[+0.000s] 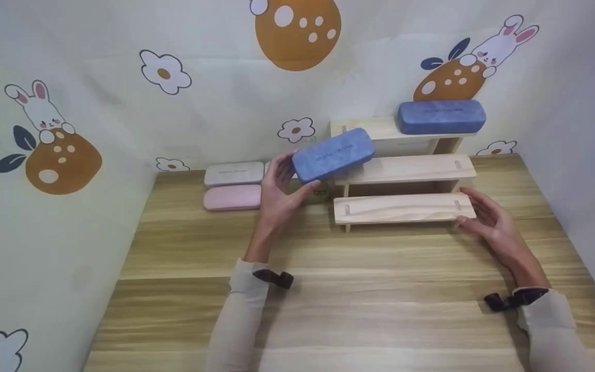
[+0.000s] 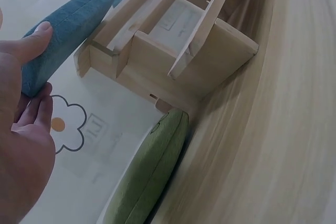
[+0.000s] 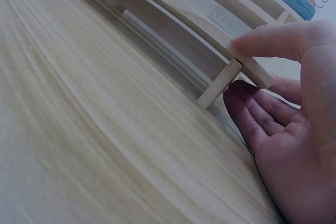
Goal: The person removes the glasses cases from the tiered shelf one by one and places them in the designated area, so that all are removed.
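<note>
My left hand (image 1: 279, 194) grips a blue glasses case (image 1: 333, 156) by its left end, thumb on the near side. The case is tilted, its right end higher, and is held in the air by the left part of a three-tier wooden rack (image 1: 406, 209). At the rack's right end, my right hand (image 1: 501, 232) holds the end of the lowest shelf; in the right wrist view the thumb (image 3: 268, 40) lies on the board and fingers curl below it. A second blue glasses case (image 1: 442, 117) lies on the right part of the top tier.
Left of the rack, against the back wall, lie a grey case (image 1: 234, 174), a pink case (image 1: 232, 198) and a green case (image 2: 149, 171), partly hidden behind my left hand. The wood-grain table (image 1: 380, 299) is bounded by patterned cloth walls (image 1: 122, 119).
</note>
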The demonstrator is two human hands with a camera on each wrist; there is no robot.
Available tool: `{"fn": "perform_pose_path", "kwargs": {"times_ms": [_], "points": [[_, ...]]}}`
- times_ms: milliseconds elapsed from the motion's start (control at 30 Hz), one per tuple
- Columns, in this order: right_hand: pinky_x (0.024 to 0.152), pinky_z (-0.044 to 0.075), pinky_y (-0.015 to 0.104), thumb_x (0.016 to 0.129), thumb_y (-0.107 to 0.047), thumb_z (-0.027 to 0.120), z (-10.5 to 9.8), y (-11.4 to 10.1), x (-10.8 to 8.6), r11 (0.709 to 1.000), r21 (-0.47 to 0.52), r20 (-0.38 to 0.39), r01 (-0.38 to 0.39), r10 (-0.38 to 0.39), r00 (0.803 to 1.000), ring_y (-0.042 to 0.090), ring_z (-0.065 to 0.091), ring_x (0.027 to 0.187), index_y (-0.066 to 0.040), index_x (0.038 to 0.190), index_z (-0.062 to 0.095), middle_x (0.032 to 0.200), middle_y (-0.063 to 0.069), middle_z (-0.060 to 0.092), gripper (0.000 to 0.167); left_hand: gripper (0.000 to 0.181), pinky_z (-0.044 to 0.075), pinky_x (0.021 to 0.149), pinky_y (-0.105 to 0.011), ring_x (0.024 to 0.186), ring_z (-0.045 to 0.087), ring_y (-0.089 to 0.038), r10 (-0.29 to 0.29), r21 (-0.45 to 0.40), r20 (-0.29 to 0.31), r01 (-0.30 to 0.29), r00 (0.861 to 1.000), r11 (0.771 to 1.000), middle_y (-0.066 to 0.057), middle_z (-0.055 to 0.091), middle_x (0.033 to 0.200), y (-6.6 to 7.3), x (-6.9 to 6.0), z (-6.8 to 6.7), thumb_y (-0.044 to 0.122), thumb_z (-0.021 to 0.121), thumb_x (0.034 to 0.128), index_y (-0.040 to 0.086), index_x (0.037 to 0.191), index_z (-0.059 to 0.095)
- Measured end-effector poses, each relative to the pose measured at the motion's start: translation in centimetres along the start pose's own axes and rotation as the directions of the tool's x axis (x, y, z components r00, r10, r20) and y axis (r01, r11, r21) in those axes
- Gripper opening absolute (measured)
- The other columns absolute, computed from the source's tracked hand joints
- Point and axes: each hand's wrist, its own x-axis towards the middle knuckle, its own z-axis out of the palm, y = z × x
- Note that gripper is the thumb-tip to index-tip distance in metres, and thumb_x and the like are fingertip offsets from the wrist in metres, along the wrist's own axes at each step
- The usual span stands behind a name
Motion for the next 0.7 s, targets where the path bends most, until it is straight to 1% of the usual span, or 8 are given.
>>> {"fn": "perform_pose_path", "kwargs": {"times_ms": [133, 233, 467, 633, 700], "points": [[0.117, 0.041, 0.007, 0.097, 0.005, 0.072, 0.0, 0.0, 0.0, 1.0, -0.016, 0.001, 0.004, -0.004, 1.0, 0.004, 0.058, 0.138, 0.002, 0.161, 0.044, 0.151, -0.003, 0.062, 0.07, 0.08, 0.045, 0.129, -0.036, 0.147, 0.057, -0.026, 0.007, -0.004, 0.0, -0.007, 1.0, 1.0, -0.011, 0.061, 0.151, -0.1, -0.3, -0.5, 0.01, 0.095, 0.0833, 0.002, 0.15, 0.051], [0.116, 0.042, 0.007, 0.097, 0.005, 0.072, 0.0, 0.0, -0.1, 1.0, -0.018, 0.001, 0.002, -0.002, 1.0, 0.004, 0.059, 0.137, 0.002, 0.162, 0.044, 0.15, -0.003, 0.063, 0.071, 0.078, 0.046, 0.129, -0.036, 0.147, 0.058, -0.025, 0.001, -0.005, -0.002, -0.001, 1.0, 1.0, -0.01, 0.062, 0.151, -0.1, -0.3, -0.9, 0.01, 0.095, 0.0833, 0.005, 0.149, 0.053], [0.115, 0.043, 0.007, 0.097, 0.006, 0.072, 0.0, 0.1, 0.0, 1.0, -0.013, 0.0, 0.002, -0.002, 1.0, 0.003, 0.059, 0.137, 0.002, 0.161, 0.043, 0.149, -0.005, 0.063, 0.07, 0.078, 0.047, 0.128, -0.037, 0.146, 0.058, -0.027, -0.005, -0.017, 0.001, 0.005, 1.0, 1.0, -0.011, 0.062, 0.151, -0.2, -0.6, -1.9, 0.006, 0.094, 0.0832, 0.005, 0.149, 0.052], [0.114, 0.044, 0.009, 0.097, 0.01, 0.07, 0.2, 0.1, 0.1, 0.998, 0.056, 0.002, 0.017, -0.017, 1.0, 0.005, 0.061, 0.133, 0.006, 0.16, 0.043, 0.145, -0.001, 0.066, 0.069, 0.079, 0.045, 0.129, -0.037, 0.147, 0.057, -0.027, -0.004, -0.013, -0.003, 0.004, 1.0, 1.0, -0.011, 0.062, 0.15, 0.0, -1.0, -2.8, 0.006, 0.095, 0.0823, 0.0, 0.148, 0.053], [0.114, 0.045, 0.01, 0.097, 0.011, 0.07, 0.2, 0.1, 0.1, 0.997, 0.079, 0.001, 0.022, -0.022, 1.0, 0.006, 0.062, 0.132, 0.007, 0.16, 0.043, 0.143, 0.0, 0.066, 0.069, 0.079, 0.044, 0.13, -0.037, 0.148, 0.056, -0.026, -0.01, -0.001, -0.003, 0.01, 1.0, 1.0, -0.011, 0.062, 0.151, 0.0, -1.2, -3.1, 0.007, 0.095, 0.0822, 0.001, 0.149, 0.053]]}}
